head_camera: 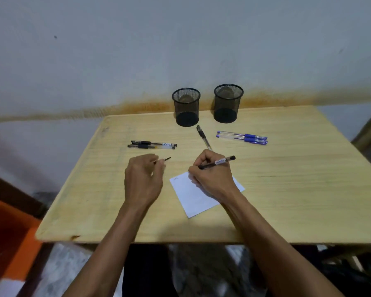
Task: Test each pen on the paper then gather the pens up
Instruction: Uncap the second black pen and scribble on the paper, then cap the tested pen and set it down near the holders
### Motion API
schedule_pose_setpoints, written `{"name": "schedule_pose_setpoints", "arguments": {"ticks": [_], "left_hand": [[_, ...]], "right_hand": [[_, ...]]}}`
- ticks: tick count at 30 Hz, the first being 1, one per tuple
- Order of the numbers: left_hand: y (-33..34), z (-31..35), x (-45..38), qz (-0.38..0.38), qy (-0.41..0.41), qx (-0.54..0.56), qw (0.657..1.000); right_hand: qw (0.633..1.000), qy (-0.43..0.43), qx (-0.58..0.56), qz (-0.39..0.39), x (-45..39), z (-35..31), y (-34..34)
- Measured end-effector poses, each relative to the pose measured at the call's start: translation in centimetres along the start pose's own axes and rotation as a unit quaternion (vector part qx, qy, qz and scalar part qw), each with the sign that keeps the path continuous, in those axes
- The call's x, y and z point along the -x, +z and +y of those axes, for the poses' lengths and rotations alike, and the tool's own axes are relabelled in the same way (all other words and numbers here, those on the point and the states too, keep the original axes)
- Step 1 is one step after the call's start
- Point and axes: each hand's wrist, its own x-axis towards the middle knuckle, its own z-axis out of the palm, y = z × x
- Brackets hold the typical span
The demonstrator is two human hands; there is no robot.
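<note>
Two clear blue-inked pens [242, 137] lie side by side.

Pen [217, 162] in right hand [210, 174], on paper [193, 198]

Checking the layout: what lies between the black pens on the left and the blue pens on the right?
In the head view, one black pen lies slanted between the black pens and blue pens.

pen tip — hidden under the right hand [210, 174] | paper [193, 196] — far corner covered by that hand, mark too small to read | left hand [144, 179] grip — thin dark piece, mostly hidden | pen labels — blurred | surface [287, 189] — right edge cut off
</note>
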Motion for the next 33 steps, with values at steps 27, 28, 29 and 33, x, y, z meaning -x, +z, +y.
{"name": "schedule_pose_setpoints", "arguments": {"ticks": [27,28,29,33], "left_hand": [[-1.0,4.1,0.9,0.014,-0.068,0.253,0.965],[-1.0,4.5,1.1,-0.009,-0.068,0.267,0.961],[-0.9,4.8,1.2,-0.030,-0.067,0.278,0.958],[-0.6,6.0,1.9,-0.091,-0.043,0.286,0.953]], "right_hand": [[0.995,-0.040,-0.072,0.057,3.4,-5.8,-5.2],[0.994,-0.045,-0.074,0.065,3.7,-6.2,-5.4],[0.994,-0.047,-0.073,0.069,4.0,-6.4,-5.4],[0.995,-0.066,-0.035,0.065,4.6,-6.6,-5.7]]}}
